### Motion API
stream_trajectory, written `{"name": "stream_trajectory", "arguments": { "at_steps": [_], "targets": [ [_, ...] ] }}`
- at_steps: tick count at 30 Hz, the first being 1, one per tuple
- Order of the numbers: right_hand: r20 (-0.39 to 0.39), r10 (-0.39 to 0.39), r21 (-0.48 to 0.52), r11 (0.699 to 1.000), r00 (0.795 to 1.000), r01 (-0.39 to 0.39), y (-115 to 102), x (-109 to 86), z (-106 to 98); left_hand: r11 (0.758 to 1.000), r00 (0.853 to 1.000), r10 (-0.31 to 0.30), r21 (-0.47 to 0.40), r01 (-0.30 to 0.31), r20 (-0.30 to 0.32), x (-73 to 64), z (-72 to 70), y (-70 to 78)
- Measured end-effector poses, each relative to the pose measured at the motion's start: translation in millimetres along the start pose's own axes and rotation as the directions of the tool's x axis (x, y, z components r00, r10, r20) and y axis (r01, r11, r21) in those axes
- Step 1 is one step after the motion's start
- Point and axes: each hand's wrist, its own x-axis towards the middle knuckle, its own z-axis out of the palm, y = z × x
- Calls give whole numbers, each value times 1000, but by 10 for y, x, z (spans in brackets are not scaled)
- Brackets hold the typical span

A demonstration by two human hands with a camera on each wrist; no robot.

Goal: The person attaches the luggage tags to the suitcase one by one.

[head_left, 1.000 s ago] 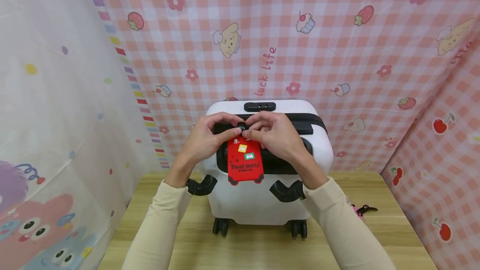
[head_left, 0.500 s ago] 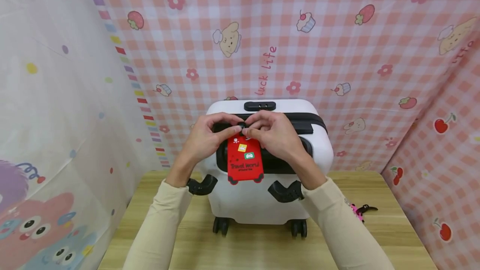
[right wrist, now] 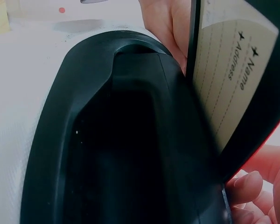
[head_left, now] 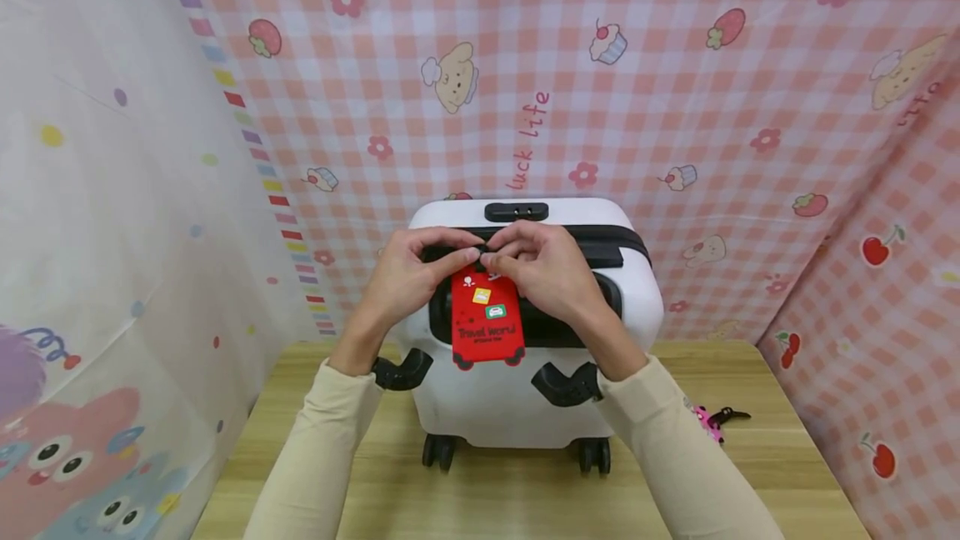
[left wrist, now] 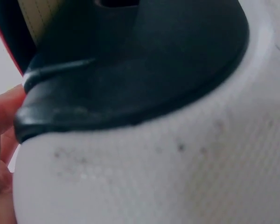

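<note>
A red luggage tag (head_left: 487,332) shaped like a small suitcase hangs in front of a white suitcase (head_left: 495,407). At its top, the fingertips of my left hand (head_left: 405,277) and right hand (head_left: 551,273) meet and pinch the tag's black strap (head_left: 482,257), by the suitcase's black top handle. Most of the strap is hidden behind the fingers. In the right wrist view the tag's back shows a name and address card (right wrist: 228,70). Curled fingers of the right hand (right wrist: 254,186) lie beside it. The left wrist view shows mostly the suitcase's black handle recess (left wrist: 130,79).
The suitcase stands upright on its black wheels (head_left: 595,455) on a wooden table (head_left: 315,473). A pink tag with a black strap (head_left: 712,422) lies on the table to the right. Patterned curtains (head_left: 525,65) close in behind and at both sides.
Both hands keep their pinch at the strap, and less of the black strap shows between the fingertips. The head view has shifted slightly; the suitcase stands in place.
</note>
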Motion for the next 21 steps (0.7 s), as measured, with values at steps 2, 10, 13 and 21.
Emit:
{"name": "stream_trajectory", "arguments": {
  "at_steps": [2,10,13,21],
  "targets": [
    [-1,1,-4,1000,1000,-1,-1,3,1,1000,1000,1,9,-1,5,-2,-5,3],
    [-8,8,-13,1000,1000,-8,0,-7,-3,1000,999,5,3,-5,40,-5,-2,16],
    [-7,7,-13,1000,1000,-7,-5,-5,1,1000,999,5,9,-6,33,-9,-6,21],
    [-12,19,-12,1000,1000,-19,-12,-3,12,1000,1000,3,21,-3,21,-4,-9,2]
  ]
}}
